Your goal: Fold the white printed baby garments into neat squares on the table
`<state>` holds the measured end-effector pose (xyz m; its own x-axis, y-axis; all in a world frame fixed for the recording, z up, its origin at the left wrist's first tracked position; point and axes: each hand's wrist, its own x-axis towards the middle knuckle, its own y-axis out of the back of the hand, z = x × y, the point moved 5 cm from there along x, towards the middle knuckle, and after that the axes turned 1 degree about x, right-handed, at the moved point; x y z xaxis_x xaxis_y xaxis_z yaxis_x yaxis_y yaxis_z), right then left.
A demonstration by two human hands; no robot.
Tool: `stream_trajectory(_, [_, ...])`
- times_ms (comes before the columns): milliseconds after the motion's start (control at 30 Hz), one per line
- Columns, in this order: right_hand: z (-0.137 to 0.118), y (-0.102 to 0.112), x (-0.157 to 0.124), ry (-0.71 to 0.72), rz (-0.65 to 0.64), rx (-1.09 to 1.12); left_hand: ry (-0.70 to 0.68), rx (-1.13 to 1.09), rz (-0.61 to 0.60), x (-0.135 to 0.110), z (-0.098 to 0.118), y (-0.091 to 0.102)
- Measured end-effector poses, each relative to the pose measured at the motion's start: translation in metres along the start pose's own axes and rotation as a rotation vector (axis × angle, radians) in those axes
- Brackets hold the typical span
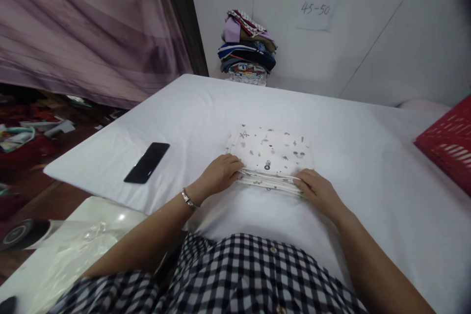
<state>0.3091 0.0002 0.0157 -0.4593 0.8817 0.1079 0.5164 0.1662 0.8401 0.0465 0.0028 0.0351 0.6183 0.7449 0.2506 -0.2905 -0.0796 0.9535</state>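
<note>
A white cloth with small grey and brown prints (272,149) lies folded into a rectangle on the white-covered table (206,122). Its near edge shows several stacked layers. My left hand (223,172) grips the near left corner, fingers curled over the layers. At the near right corner, my right hand (317,189) pinches the fold between thumb and fingers. Both thumbs are partly hidden by the fabric and fingers. The cloth rests flat on the table, slightly raised along the held edge.
A black phone (147,163) lies left of the cloth. Folded clothes (248,49) are stacked beyond the far edge, against the wall. A red plastic basket (449,140) stands at the right. Clear plastic bags (88,240) lie on a lower surface at the near left.
</note>
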Motion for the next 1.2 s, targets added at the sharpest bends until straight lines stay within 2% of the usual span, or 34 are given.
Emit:
stream_trajectory(167, [0.001,0.000,-0.001,0.017,-0.026,0.015,-0.033,0.040,0.096,-0.012,0.003,0.003])
stream_trajectory(467, [-0.004,0.003,-0.005,0.032,-0.077,0.003,-0.048,-0.005,0.068,-0.022,0.004,-0.007])
stream_trajectory(833, [-0.010,-0.002,-0.007,0.152,-0.025,-0.126,-0.039,0.004,0.061,-0.032,-0.002,-0.002])
stream_trajectory(1033, [-0.012,0.001,-0.006,0.130,0.050,-0.166,-0.024,0.017,0.141,-0.030,-0.004,-0.005])
stream_trajectory(1200, [-0.014,-0.003,-0.006,0.125,-0.076,-0.173,-0.005,-0.012,0.083,-0.032,0.000,-0.013])
